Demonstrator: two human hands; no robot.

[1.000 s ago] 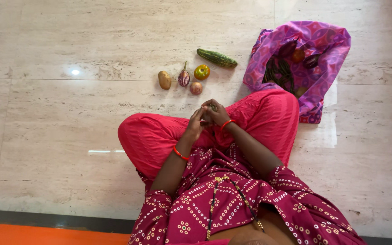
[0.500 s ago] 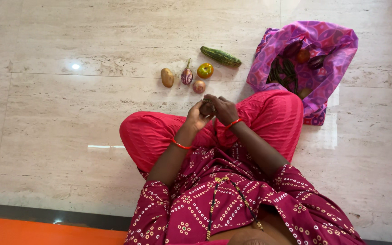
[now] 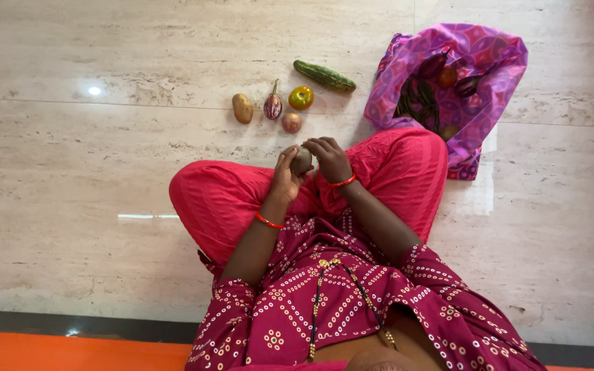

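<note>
Both hands meet over the knee: left hand (image 3: 286,176) cupping a small round brownish vegetable (image 3: 302,161), right hand (image 3: 331,159) curled against its other side. Beyond, on the floor (image 3: 104,172): one potato (image 3: 242,108), one brinjal (image 3: 272,106), one onion (image 3: 291,122), one tomato (image 3: 301,97), one cucumber (image 3: 324,75). Farthest, one purple bag (image 3: 482,62).

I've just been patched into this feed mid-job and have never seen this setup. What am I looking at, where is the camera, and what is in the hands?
There is no machine here. One camera sits on a person's head and looks down, so you see their own lap, arms and crossed legs. They sit on a pale stone floor. The left hand and right hand together hold a small round brownish vegetable; its kind is hard to tell. On the floor ahead lie a potato, a small purple eggplant, a tomato, an onion and a green cucumber. Beside the right knee, an open purple cloth bag holds more vegetables.
</note>
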